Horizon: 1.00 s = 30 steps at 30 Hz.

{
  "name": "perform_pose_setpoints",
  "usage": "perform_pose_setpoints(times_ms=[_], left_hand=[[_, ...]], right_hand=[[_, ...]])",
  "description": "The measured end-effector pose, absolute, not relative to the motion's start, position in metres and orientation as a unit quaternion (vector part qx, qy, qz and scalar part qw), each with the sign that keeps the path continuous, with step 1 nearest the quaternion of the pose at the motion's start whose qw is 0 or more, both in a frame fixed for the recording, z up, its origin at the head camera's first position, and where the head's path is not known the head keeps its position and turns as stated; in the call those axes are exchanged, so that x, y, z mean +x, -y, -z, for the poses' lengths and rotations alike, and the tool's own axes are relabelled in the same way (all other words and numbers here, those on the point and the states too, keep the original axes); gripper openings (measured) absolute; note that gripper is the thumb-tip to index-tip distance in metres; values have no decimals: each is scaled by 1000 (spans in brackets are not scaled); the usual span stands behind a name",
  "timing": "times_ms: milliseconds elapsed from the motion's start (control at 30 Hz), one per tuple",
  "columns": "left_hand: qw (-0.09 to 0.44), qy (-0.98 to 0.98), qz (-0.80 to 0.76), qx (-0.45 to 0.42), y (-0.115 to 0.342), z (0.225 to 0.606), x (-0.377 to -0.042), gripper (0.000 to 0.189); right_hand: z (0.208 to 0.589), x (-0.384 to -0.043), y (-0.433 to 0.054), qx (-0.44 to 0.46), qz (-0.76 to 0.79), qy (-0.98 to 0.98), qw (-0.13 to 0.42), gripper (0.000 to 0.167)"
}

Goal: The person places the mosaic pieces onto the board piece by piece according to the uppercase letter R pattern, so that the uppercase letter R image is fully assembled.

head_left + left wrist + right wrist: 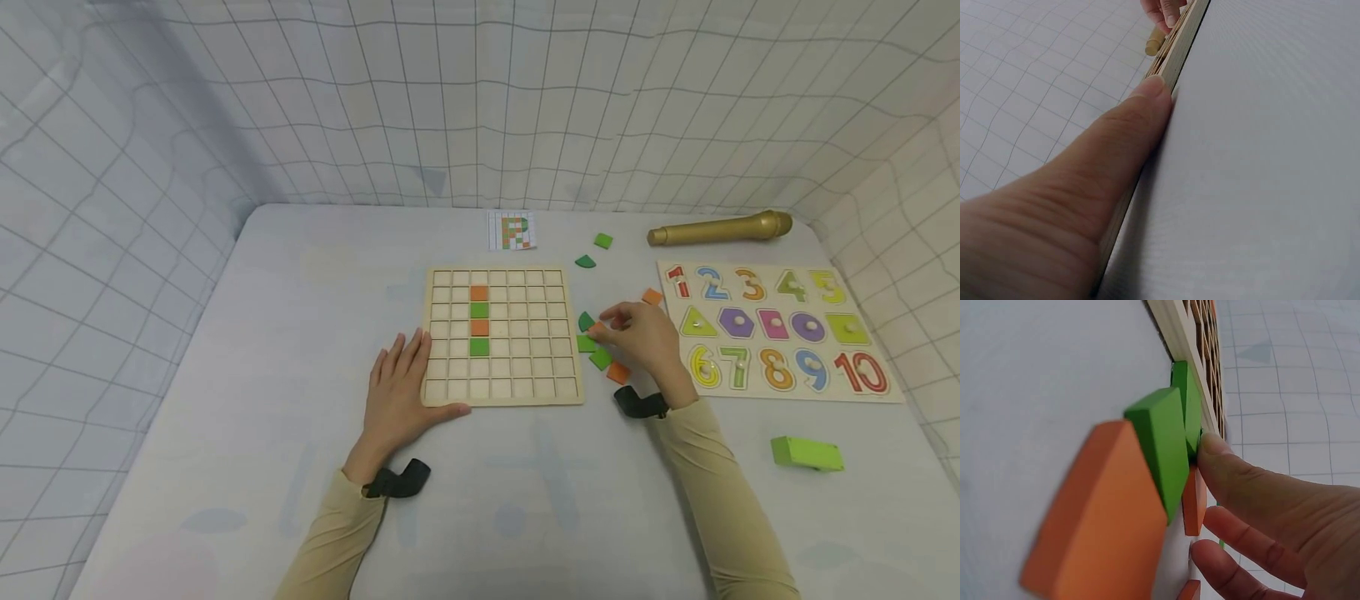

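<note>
A wooden grid board (521,367) lies on the table, with orange and green square tiles alternating in one column. My left hand (397,392) rests at its front left corner, fingers straight along the left side. The left thumb (1129,125) lies along the board's front edge. Right of the board, my right hand (643,340) pinches an orange square tile (1194,503) between thumb and fingertips, low among loose pieces. Close by are green square tiles (600,358), a dark green quarter-round piece (585,321) and another orange tile (618,372).
A small pattern card (512,231) lies behind the board. Farther right are a number-and-shape puzzle (780,333), a gold microphone (720,229) and a green block (807,454). More loose pieces lie behind the right hand, including a green tile (603,241).
</note>
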<state>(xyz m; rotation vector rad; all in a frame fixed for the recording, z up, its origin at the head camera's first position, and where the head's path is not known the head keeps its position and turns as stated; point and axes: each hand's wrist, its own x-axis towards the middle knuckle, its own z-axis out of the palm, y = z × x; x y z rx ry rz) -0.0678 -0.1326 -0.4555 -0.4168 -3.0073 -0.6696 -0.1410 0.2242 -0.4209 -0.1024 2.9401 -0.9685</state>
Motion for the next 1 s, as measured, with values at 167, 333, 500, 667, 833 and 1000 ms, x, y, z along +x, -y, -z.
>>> perform_pose_setpoints(times_ms=[167, 333, 500, 667, 833, 1000], left_hand=[[19, 967, 215, -136, 133, 456, -68, 118], [20, 967, 215, -135, 133, 456, -68, 118], [10, 968, 213, -130, 133, 456, -68, 118], [2, 968, 217, -128, 132, 455, -67, 118], [4, 968, 216, -129, 132, 455, -67, 118], [3, 968, 216, -128, 132, 455, -67, 118]], right_hand=[[421, -142, -227, -26, 297, -954, 33, 35], [419, -142, -228, -23, 283, -958, 29, 32], [418, -142, -226, -24, 289, -956, 33, 28], [421, -139, -225, -12, 299, -953, 42, 23], [423, -136, -224, -7, 309, -951, 17, 22], [421, -133, -218, -18, 341, -939, -25, 21]])
